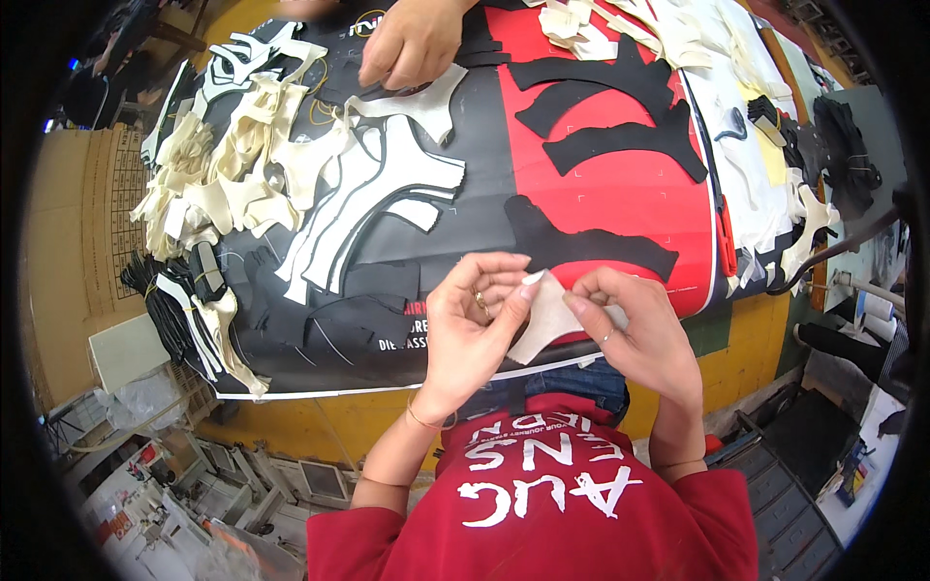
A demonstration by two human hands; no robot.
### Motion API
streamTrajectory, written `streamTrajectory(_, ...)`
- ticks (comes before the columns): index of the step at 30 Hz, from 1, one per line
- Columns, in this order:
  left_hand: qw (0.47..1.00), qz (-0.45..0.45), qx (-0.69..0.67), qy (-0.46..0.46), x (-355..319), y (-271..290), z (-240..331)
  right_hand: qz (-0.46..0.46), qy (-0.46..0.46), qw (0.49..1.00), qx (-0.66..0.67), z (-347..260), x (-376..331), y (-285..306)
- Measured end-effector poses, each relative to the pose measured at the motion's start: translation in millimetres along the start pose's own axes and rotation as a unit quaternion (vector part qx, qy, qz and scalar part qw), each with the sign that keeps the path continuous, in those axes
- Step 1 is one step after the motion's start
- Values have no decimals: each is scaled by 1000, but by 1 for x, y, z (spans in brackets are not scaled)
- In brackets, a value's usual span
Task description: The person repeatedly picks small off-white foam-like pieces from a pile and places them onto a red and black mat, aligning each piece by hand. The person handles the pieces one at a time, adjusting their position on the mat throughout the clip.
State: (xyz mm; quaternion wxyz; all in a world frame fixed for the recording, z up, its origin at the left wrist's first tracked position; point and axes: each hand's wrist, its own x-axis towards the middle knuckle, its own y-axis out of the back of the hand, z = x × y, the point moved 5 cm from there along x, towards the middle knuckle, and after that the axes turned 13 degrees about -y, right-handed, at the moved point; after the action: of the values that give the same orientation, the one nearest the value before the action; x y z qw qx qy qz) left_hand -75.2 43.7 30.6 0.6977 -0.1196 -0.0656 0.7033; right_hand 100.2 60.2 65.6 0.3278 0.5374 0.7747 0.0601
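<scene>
Close to my body, a small cream fabric piece [545, 320] is held up between both hands above the table's near edge. My left hand [477, 320] pinches its upper corner between thumb and fingers. On the other side, my right hand [632, 327] grips its right edge between thumb and forefinger. Just beyond my hands lies a curved black fabric piece [591, 247] on the red part of the table cover. White cut pieces with black edges [363, 198] lie to the left, beside flat dark pieces [363, 315].
Across the table, another person's hand [418, 44] is over a cream piece [426, 102]. Cream scraps [242, 184] are heaped at left, and more curved black pieces [620, 140] lie at far right. Red-handled scissors [727, 237] rest near the right edge.
</scene>
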Motion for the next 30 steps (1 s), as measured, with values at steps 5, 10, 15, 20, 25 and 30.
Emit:
streamTrajectory(5,999,-16,-27,6,15,-4,-4,57,15,993,-105,-11,9,3)
streamTrajectory(10,998,-26,-58,27,7,-13,-6,19,82,988,-129,-16,16,8)
streamTrajectory(15,996,31,51,-59,10,-3,-1,-28,-94,995,-3,-3,21,0)
streamTrajectory(20,886,26,403,-226,5,27,17,2,-90,990,110,1,33,1)
streamTrajectory(25,799,-73,548,-237,-27,27,8,9,2,997,76,-1,44,-6)
streamTrajectory(30,767,-71,585,-253,-41,22,-7,27,143,986,-82,-9,51,-14)
